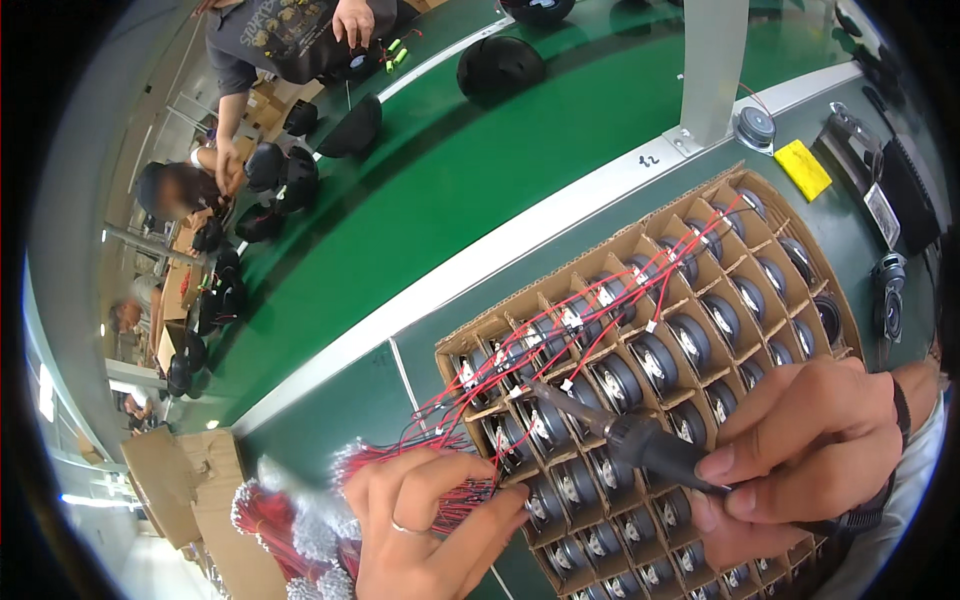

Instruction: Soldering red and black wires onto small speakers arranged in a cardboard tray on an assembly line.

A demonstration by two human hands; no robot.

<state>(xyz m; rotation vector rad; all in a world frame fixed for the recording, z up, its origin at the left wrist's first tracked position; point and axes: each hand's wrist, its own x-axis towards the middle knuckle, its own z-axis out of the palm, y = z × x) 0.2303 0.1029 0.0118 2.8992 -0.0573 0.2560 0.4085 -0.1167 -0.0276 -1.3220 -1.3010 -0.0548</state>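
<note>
My right hand [800,450] grips a soldering iron [655,450] by its black handle, over a cardboard box [590,270] split into cells. The iron's metal tip points left, close to red and black wires [590,305] lying across the far-left rows. Round speakers [655,362] stand on edge in the cells. At the box's near-left edge, the ringed left hand [430,520] is closed, its thumb and fingertips pinching what looks like a thin wire [497,462]. Beneath and beside that hand lies a bundle of red wires [460,505].
More wire bundles [275,525] with white ends lie at lower left near cardboard [205,480]. Beyond a metal rail runs a green conveyor belt [420,240]; a metal post [712,70] rises from the rail. A loose speaker [756,128] and yellow sponge [802,170] sit right. Co-workers work across the belt.
</note>
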